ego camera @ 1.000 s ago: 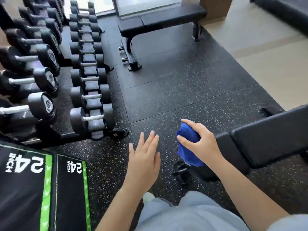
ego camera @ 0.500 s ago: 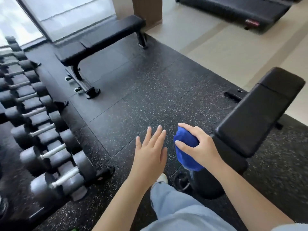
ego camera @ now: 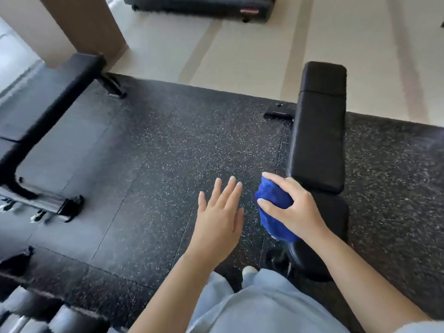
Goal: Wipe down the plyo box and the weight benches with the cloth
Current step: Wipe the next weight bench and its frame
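Note:
My right hand grips a bunched blue cloth just above the near seat pad of a black weight bench. That bench runs straight away from me at the right, its long back pad beyond my hand. My left hand hovers flat over the floor to the left of the cloth, fingers spread, holding nothing. A second black weight bench lies at the far left. The plyo box is out of view.
Black speckled rubber flooring lies between the two benches. Dumbbells show blurred at the bottom left corner. A brown pillar stands behind the left bench, pale flooring beyond it, with dark equipment at the top.
The view has swung right: the dumbbell rack and the plyo box slid out at the left, and the right bench now lies straight ahead. Both hands keep their pose, cloth still held.

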A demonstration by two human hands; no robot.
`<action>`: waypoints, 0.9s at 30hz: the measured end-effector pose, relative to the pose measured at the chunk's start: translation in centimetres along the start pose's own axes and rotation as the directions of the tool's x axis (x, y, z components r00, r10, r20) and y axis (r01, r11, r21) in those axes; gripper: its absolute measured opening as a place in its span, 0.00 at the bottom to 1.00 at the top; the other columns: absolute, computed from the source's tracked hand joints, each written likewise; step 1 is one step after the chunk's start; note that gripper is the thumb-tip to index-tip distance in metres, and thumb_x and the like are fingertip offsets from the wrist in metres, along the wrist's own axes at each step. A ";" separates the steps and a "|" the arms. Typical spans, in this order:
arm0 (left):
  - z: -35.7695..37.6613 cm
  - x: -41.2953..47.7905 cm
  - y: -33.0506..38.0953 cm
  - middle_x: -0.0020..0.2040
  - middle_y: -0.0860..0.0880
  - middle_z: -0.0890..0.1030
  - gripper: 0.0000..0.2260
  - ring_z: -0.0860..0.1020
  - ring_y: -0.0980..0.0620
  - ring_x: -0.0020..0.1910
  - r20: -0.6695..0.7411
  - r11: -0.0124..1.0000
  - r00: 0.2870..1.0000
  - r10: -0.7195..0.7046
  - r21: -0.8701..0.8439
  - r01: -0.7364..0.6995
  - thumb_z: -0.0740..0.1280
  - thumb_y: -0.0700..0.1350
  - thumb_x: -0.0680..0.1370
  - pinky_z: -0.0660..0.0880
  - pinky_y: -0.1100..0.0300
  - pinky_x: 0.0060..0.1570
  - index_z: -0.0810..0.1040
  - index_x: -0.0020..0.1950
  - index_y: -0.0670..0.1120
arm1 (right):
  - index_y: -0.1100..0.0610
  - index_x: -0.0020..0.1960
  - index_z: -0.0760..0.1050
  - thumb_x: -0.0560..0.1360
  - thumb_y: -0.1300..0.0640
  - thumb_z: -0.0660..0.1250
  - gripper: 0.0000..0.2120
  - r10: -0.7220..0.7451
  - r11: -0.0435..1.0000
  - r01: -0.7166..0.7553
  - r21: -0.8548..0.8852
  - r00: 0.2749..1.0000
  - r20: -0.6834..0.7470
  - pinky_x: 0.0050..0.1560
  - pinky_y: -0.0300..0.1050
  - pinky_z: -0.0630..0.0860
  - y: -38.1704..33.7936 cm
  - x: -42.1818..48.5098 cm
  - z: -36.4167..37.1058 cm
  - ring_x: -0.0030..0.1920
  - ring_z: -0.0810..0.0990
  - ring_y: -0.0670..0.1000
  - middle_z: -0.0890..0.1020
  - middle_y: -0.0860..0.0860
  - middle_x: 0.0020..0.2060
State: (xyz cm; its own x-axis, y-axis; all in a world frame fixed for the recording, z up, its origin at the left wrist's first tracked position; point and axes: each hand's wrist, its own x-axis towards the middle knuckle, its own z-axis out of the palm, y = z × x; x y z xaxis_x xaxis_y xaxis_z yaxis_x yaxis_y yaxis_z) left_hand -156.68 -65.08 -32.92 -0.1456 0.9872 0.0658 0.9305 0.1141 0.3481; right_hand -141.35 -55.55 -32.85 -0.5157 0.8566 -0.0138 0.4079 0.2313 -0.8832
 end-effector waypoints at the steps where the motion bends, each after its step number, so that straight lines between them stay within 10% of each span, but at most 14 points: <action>1: -0.2 0.8 -1.0 0.68 0.45 0.71 0.22 0.68 0.37 0.66 0.018 0.999 0.999 0.043 0.016 -0.043 0.53 0.48 0.76 0.65 0.33 0.56 0.70 0.67 0.41 | 0.38 0.61 0.71 0.65 0.46 0.69 0.24 0.012 1.000 -0.013 -0.020 0.999 -0.038 0.52 0.25 0.65 -0.1 0.3 0.5 0.50 0.74 0.39 0.76 0.43 0.47; 14: -3.6 8.6 -8.3 0.76 0.50 0.55 0.31 0.48 0.44 0.75 0.308 0.886 0.833 0.460 -0.101 -0.452 0.40 0.56 0.75 0.46 0.41 0.69 0.57 0.75 0.45 | 0.33 0.58 0.70 0.62 0.38 0.65 0.24 0.231 0.967 -0.256 0.013 0.848 -0.477 0.53 0.32 0.69 -3.6 -0.8 7.6 0.49 0.76 0.42 0.76 0.42 0.45; 27: 2.5 18.9 0.6 0.77 0.51 0.49 0.33 0.43 0.46 0.75 0.476 0.539 0.405 0.780 -0.184 -0.822 0.35 0.55 0.73 0.38 0.46 0.67 0.51 0.76 0.46 | 0.36 0.60 0.69 0.63 0.36 0.64 0.25 0.430 0.857 -0.471 0.210 0.427 -0.796 0.50 0.24 0.65 0.3 -1.7 3.9 0.50 0.73 0.37 0.75 0.42 0.48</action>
State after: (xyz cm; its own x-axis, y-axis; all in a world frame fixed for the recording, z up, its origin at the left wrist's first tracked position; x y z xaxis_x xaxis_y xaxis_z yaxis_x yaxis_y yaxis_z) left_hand -158.01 -46.10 -33.79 0.8272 0.5423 -0.1469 0.5594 -0.7704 0.3057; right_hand -143.28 -58.76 -34.95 0.5548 0.8319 -0.0127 0.4341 -0.3025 -0.8486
